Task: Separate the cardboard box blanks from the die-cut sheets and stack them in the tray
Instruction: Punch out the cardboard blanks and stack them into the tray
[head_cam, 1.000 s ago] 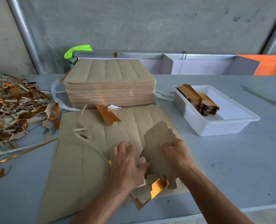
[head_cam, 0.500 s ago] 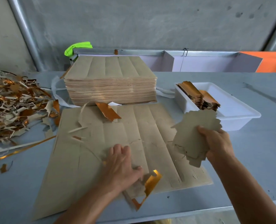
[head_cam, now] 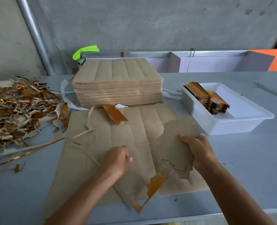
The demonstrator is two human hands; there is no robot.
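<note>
The right hand [head_cam: 199, 151], right of centre in the frame, grips a bundle of freed box blanks [head_cam: 175, 143] at its right edge, fingers curled under and thumb on top; the bundle is lifted off the sheet and tilts up toward the upper right. The left hand [head_cam: 116, 161], at lower centre, lies knuckles-up on the die-cut sheet [head_cam: 102, 143] with its fingers curled; whether it pinches any card beneath it, I cannot tell. The sheet lies flat on the grey table [head_cam: 248, 159], torn at its near edge, where a gold-backed flap [head_cam: 155, 184] curls up.

The step in hand looks like pulling 1 bundle free, with transfer to come. The white tray [head_cam: 231, 125] sits at the right of the frame, just beyond the bundle, already holding 2 short stacks of blanks [head_cam: 207, 99] against its left wall. The next move likely calls for squaring the ragged bundle and laying it beside those stacks.

The tall pile of uncut sheets [head_cam: 118, 88] stands at upper centre, and the scrap heap [head_cam: 20, 111] spreads at the left.
</note>
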